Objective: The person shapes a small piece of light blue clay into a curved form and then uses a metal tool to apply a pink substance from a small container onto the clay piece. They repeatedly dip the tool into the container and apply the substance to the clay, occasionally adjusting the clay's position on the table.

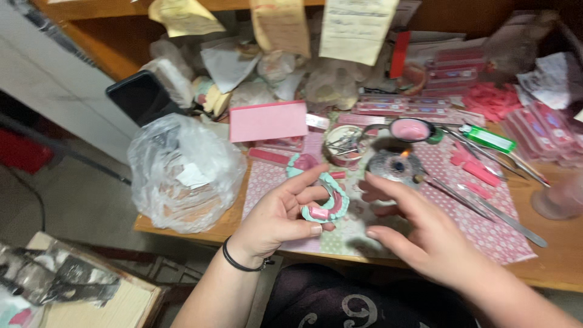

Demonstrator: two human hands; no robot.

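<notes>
Left hand (276, 212) closed around a horseshoe-shaped dental model (327, 203), teal base with pink wax rim, held above the near table (559, 261) edge. Probably light, stiff at the base, soft and fragile on the wax; better gripped by the teal sides. Right hand (419, 228) open, fingers spread, just beside, holding nothing. Small burner (398, 165) with flame behind.

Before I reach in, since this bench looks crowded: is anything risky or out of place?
Yes. A small burner shows a lit flame right beside the right hand, with a plastic bag and paper notes nearby. The left hand holds a teal dental arch.
</notes>
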